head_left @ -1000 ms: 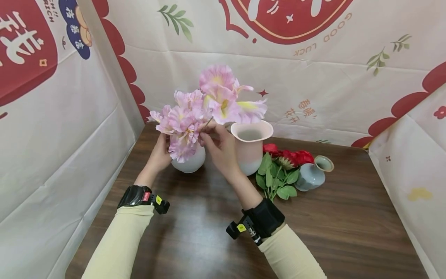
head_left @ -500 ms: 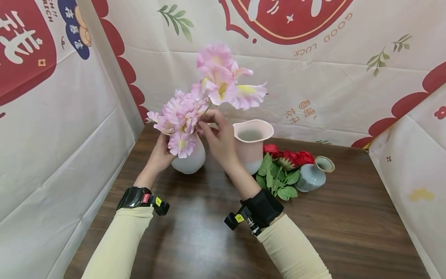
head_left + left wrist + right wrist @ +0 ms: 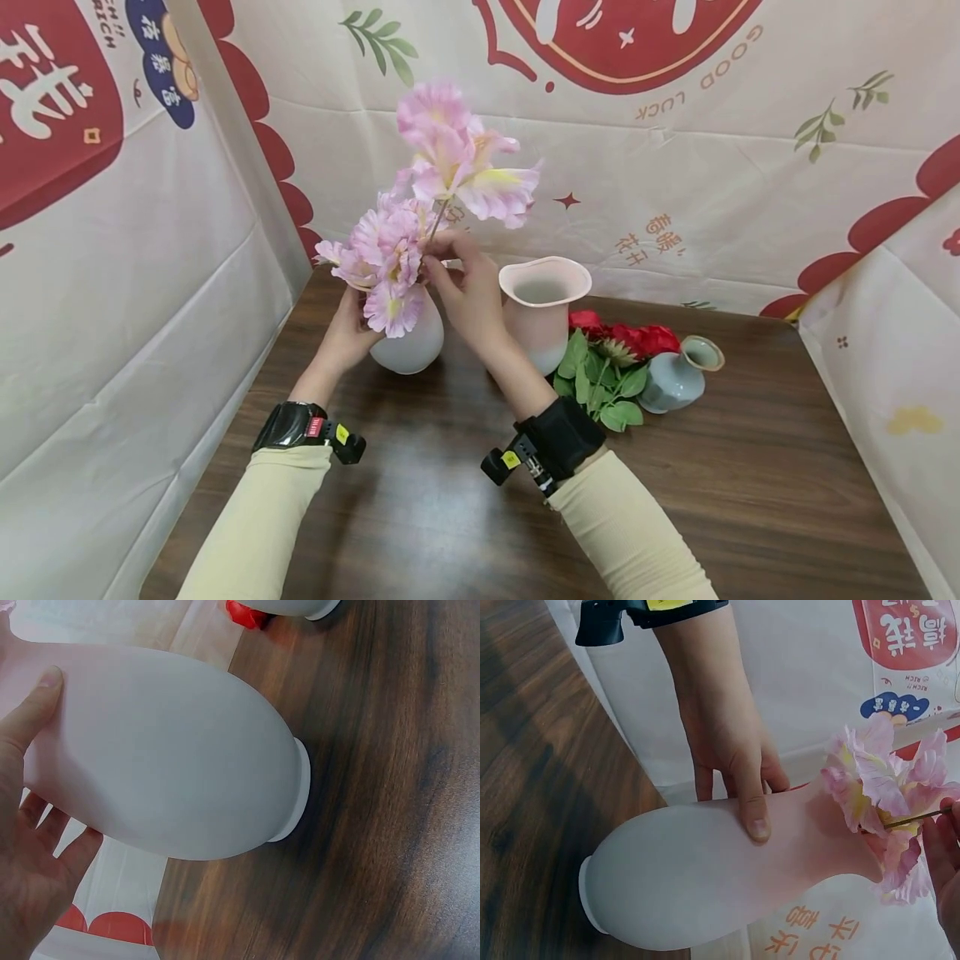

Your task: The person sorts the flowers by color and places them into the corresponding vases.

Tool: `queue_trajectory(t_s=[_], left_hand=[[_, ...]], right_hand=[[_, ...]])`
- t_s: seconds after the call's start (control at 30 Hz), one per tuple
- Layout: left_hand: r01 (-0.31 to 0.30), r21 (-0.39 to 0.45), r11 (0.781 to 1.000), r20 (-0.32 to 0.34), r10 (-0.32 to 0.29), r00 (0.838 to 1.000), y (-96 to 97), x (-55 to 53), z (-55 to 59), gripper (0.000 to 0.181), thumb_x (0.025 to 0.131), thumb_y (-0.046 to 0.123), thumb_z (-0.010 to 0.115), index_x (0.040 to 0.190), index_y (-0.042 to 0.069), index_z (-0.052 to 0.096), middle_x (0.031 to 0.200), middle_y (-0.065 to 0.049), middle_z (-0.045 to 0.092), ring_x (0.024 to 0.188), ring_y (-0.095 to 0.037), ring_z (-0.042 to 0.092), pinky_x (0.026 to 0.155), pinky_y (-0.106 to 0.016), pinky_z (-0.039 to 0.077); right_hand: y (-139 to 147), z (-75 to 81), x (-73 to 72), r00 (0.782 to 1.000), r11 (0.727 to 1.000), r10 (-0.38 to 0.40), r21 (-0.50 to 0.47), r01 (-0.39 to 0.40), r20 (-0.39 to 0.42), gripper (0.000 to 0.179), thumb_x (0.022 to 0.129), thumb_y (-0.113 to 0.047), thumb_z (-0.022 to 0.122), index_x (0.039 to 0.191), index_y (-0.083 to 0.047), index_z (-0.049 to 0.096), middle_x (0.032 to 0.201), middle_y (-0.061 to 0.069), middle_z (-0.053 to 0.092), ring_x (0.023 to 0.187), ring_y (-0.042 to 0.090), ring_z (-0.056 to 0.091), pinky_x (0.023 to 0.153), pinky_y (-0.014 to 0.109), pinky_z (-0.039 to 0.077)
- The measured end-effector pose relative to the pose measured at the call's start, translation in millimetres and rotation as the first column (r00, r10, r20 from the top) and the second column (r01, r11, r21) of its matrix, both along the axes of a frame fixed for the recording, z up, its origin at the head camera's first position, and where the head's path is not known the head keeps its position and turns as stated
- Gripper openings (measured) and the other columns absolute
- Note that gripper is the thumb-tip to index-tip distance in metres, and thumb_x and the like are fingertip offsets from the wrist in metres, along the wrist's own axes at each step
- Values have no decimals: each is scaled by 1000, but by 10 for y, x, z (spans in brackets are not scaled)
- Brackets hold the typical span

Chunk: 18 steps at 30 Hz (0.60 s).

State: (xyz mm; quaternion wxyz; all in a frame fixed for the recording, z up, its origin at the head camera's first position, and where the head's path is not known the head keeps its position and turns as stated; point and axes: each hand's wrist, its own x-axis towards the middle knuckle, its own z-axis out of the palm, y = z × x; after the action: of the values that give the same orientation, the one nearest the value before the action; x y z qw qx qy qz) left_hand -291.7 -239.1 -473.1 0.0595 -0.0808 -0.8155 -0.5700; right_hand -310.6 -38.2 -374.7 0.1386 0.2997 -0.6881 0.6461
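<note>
Fingers of the right hand pinch a thin stem in the head view, below one tall pink flower. Its lower end is hidden among other blooms above the vase, which stands on the table. Stem and flower look light, the petals soft, so the stem seems the right hold. Print on the cloth reads "GOOD LUCK", turned over, and "RICH".

Left wrist: thumb and slightly parted fingers of the left hand clasp the vase from opposite sides. It looks smooth, stiff, breakable, perhaps slippery; best held at the narrowing upper part. No writing is readable.

Right wrist: the left thumb lies over the vase's pinkish upper part; right fingertips squeeze the stem beside its mouth. Chinese characters and small "RICH" lettering mark the cloth.
</note>
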Motion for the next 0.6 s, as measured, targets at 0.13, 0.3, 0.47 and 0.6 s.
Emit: queue_trajectory(t_s=[0.13, 0.3, 0.47, 0.6], left_hand=[[-4, -19, 1000, 17, 4, 1000, 1, 14, 11, 77, 91, 0, 66, 153, 2, 20, 152, -24, 33, 139, -40, 41, 114, -55, 40], [-13, -31, 999, 42, 15, 999, 2, 24, 13, 79, 92, 2, 66, 154, 2, 17, 154, -24, 31, 140, -43, 39, 114, -57, 39], [-17, -37, 999, 34, 18, 999, 3, 23, 7, 79, 91, 2, 67, 153, 3, 18, 152, -25, 32, 139, -43, 40, 113, -58, 39], [-18, -36, 999, 30, 19, 999, 2, 24, 11, 81, 91, 2, 68, 154, 4, 18, 153, -24, 32, 137, -44, 41, 112, -58, 40]], right_hand=[[-4, -13, -10, 1000, 998, -22, 54, 22, -7, 11, 95, 1, 61, 105, 5, 62, 94, 21, 67, 86, 31, 68, 69, 41, 62], [-12, -55, -31, 992, 968, -119, 215, 127, -49, 8, 94, -2, 62, 101, 0, 67, 98, 14, 71, 98, 26, 67, 79, 33, 60], [-19, -131, -28, 964, 887, -210, 383, 258, -164, 11, 92, -5, 66, 102, -2, 68, 100, 13, 74, 97, 26, 68, 81, 33, 57], [-25, -207, -47, 919, 831, -201, 438, 342, -338, 10, 90, -2, 66, 99, 2, 64, 95, 15, 70, 88, 25, 68, 84, 34, 55]])
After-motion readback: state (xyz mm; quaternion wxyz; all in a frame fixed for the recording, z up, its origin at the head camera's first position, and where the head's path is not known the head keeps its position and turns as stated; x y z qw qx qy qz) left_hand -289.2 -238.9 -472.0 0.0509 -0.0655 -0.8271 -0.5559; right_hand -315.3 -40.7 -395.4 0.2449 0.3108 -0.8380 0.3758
